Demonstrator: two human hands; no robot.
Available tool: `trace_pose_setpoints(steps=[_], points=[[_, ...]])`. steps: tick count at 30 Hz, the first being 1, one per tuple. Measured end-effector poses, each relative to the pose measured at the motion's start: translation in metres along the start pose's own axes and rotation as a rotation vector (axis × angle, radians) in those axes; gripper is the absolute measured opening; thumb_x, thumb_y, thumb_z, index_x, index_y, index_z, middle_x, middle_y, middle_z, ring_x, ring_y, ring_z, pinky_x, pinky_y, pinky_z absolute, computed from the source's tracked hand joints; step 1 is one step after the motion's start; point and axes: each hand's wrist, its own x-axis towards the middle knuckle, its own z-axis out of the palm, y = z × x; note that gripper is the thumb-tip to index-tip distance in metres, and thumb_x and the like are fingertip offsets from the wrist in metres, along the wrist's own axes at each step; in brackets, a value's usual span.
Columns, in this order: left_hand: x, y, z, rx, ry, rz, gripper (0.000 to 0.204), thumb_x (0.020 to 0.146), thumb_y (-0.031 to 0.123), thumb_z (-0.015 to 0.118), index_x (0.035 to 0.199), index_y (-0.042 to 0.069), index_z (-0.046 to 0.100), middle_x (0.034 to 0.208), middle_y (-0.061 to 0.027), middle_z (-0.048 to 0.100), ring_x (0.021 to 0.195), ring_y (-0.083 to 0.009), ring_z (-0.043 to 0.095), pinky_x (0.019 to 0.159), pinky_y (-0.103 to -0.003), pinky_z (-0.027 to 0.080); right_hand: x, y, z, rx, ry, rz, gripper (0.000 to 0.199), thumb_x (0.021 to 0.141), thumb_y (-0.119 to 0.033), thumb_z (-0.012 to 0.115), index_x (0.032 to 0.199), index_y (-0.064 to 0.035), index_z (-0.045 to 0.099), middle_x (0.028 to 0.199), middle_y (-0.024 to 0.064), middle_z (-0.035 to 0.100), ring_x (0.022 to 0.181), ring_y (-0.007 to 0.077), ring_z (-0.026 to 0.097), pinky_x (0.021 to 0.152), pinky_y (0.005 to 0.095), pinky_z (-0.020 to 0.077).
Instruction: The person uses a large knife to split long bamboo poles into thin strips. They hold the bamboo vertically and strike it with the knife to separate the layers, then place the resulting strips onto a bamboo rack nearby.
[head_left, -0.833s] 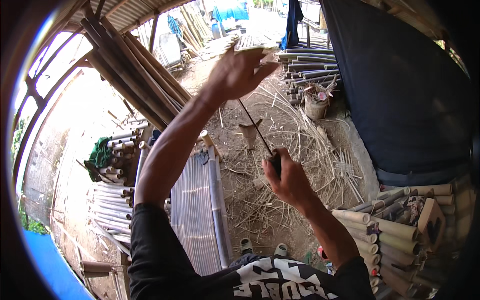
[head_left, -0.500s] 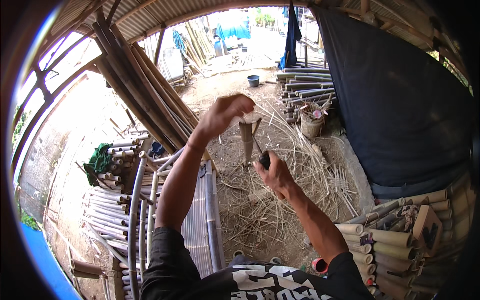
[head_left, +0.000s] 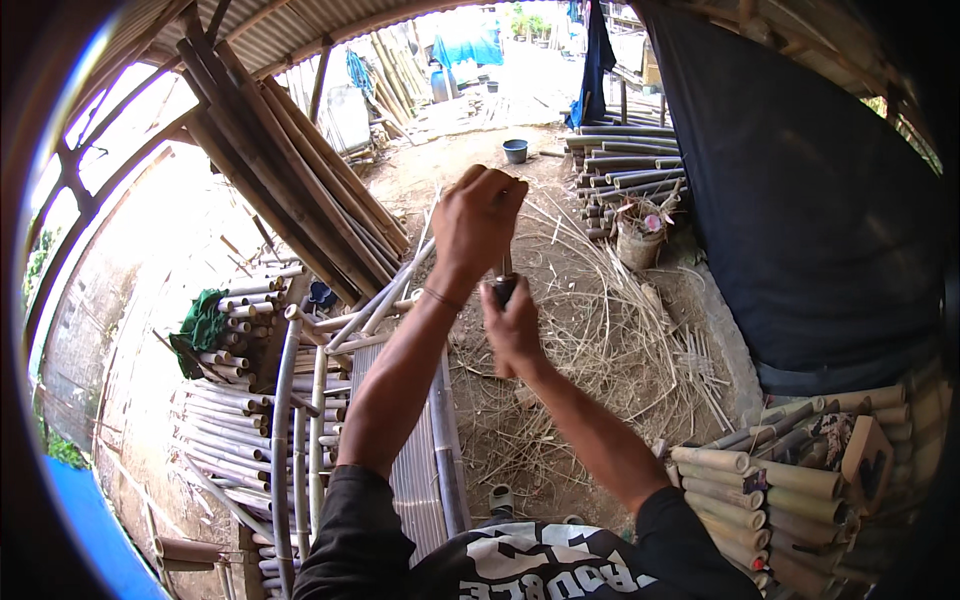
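The left hand (head_left: 478,222) is raised at twelve o'clock, its fingers curled tightly over the upper end of a thin dark metal blade (head_left: 506,266). Just beneath, at six o'clock from it, the right hand (head_left: 515,325) wraps fully round the dark handle (head_left: 503,288), so both ends are braced. Below lie pale split bamboo slats (head_left: 415,470); dry bamboo shavings (head_left: 610,330) spread at three o'clock, cut bamboo tubes (head_left: 740,480) at five o'clock.
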Motion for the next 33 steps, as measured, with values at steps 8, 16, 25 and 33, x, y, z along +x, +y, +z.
trace_pose_setpoints(steps=[8,16,25,33], points=[[0.032,-0.041,-0.018,0.019,0.04,-0.037,0.021,0.083,0.028,0.073,0.087,0.007,0.073,0.076,-0.0094,0.069,0.065,-0.0206,0.067,0.061,-0.033,0.05,0.061,-0.044,-0.057,-0.802,-0.275,-0.299,0.033,0.099,-0.029,0.05,0.104,0.0037,0.046,0.075,0.0209,0.063,0.055,0.03,0.067,0.046,0.0376,0.058],[0.034,-0.054,-0.024,-0.012,0.062,-0.043,0.016,0.08,0.026,0.076,0.083,0.011,0.074,0.07,-0.0055,0.067,0.058,-0.0185,0.065,0.054,-0.032,0.049,0.067,0.017,0.002,-0.343,-0.217,-0.123,0.037,0.095,-0.033,0.058,0.1,0.0032,0.051,0.072,0.0196,0.064,0.063,0.0313,0.068,0.056,0.0409,0.0554],[0.07,-0.047,-0.056,-0.372,-0.059,0.051,0.073,0.074,0.017,0.084,0.13,0.0,0.04,0.088,-0.0063,0.069,0.084,-0.0114,0.065,0.074,-0.026,0.053,0.059,-0.022,0.0,-0.356,-0.151,-0.097,0.039,0.096,-0.034,0.058,0.104,0.0037,0.051,0.076,0.0176,0.065,0.064,0.027,0.067,0.054,0.0374,0.054],[0.143,0.019,-0.101,-0.731,-0.011,-0.107,0.025,0.078,0.015,0.076,0.088,-0.004,0.065,0.069,-0.0047,0.062,0.06,-0.0111,0.057,0.051,-0.028,0.044,0.036,-0.19,-0.057,-0.277,-0.138,-0.108,0.038,0.097,-0.036,0.056,0.095,0.0014,0.051,0.069,0.0097,0.062,0.053,0.0168,0.062,0.046,0.0311,0.0513]])
